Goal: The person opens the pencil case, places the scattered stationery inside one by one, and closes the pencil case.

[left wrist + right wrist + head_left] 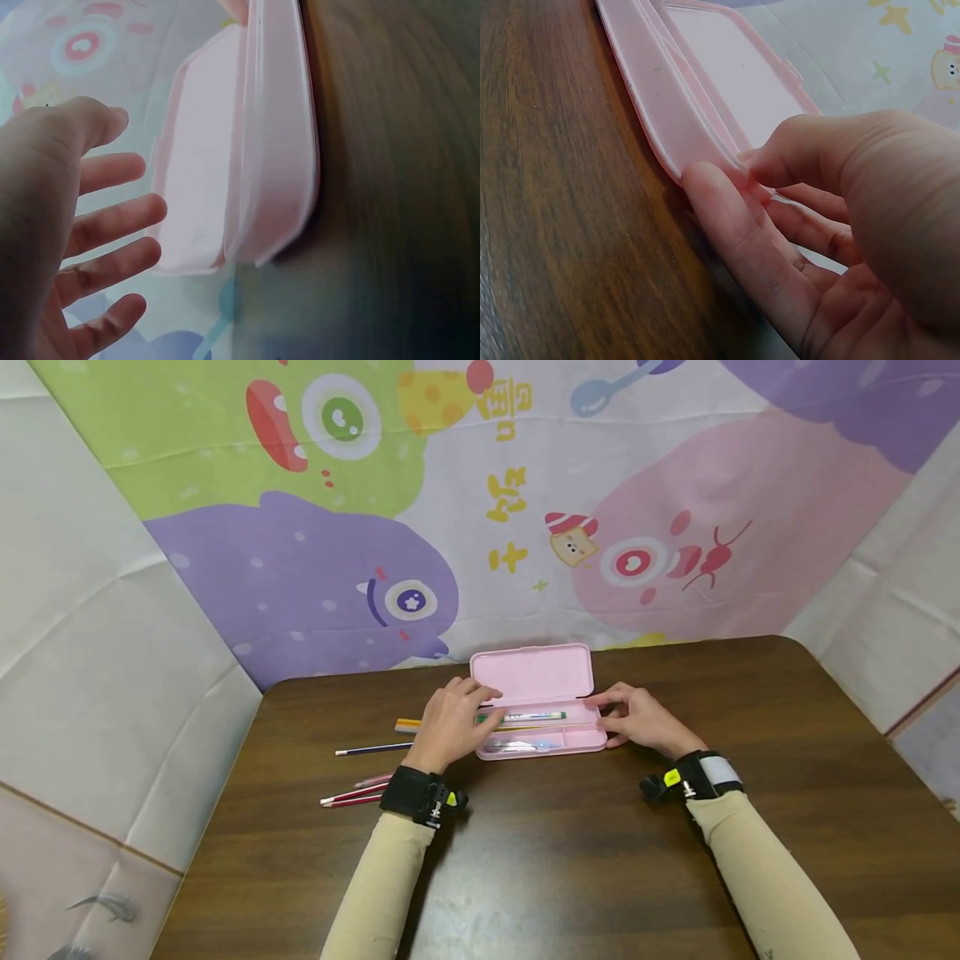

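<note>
A pink pencil case stands on the table with its lid hinged up at the back. Inside lie a white marker with green ends, a thin yellow strip and a clear, bluish item of unclear kind. My left hand is at the case's left end and hides part of it; in the left wrist view its fingers are spread, with nothing between them. At the right end my right hand pinches the case's corner, thumb on the rim and fingers against the outer wall.
Left of the case lie a dark blue pencil, several red pencils and a yellow and grey item, partly covered by the left hand and wrist. A cartoon-print cloth rises behind the brown table.
</note>
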A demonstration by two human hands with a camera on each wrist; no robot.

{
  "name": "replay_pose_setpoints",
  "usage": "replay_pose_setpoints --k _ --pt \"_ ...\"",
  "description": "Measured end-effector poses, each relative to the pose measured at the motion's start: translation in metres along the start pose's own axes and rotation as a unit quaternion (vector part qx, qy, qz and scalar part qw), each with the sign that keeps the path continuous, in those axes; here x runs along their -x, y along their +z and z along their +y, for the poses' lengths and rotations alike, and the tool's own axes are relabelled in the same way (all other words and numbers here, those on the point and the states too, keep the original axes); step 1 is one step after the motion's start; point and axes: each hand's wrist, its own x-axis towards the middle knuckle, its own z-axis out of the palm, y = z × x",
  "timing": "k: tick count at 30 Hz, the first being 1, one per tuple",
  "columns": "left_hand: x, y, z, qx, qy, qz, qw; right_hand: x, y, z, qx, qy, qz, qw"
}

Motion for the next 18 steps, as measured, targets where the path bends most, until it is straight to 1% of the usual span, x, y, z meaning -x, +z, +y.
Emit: replay_pose_setpoints --k 3,6,8,18 --pt "0.004 -0.002 -0.006 -0.002 0.008 0.014 0.9999 0.0 0.0 0.0 -0.002 -0.002 -0.001 1.0" --pt "0.009 -0.007 -0.012 -0.007 0.014 0.02 0.9997 0.001 -0.001 0.0 -0.003 -0.007 -0.001 1.0" --pt "0.013 -0.011 -0.017 -0.009 0.011 0.019 0.9997 0.001 0.0 -0.001 -0.003 -0.01 -0.001 1.0" --pt "0.035 -0.032 -0.041 -0.016 -0.018 0.006 0.9997 0.0 0.0 0.0 0.009 0.0 0.006 1.0"
